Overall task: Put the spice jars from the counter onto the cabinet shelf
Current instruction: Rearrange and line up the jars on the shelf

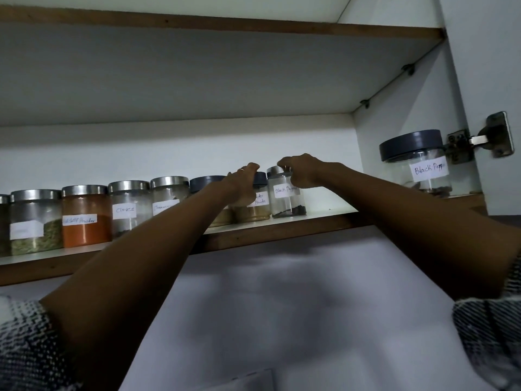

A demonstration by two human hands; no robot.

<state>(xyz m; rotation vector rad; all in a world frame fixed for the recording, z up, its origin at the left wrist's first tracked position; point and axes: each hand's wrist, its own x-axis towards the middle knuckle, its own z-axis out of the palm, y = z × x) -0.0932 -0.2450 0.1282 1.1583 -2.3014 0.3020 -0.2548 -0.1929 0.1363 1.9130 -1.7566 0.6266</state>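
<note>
A row of glass spice jars stands on the cabinet shelf (282, 225). My left hand (242, 184) grips a dark-lidded jar of tan powder (253, 211) from above. My right hand (301, 169) grips the silver lid of a small jar labelled Black Pepper (286, 200), which stands at the right end of the row. To the left stand the Cloves jar (128, 207), an orange powder jar (84, 218) and a jar of green seeds (35, 224). My left arm hides parts of two jars in the middle.
A bigger dark-lidded jar labelled Black Pepper (417, 167) stands at the shelf's right end, by the door hinge (485, 141). Another shelf board (225, 24) runs overhead. White wall lies below the shelf.
</note>
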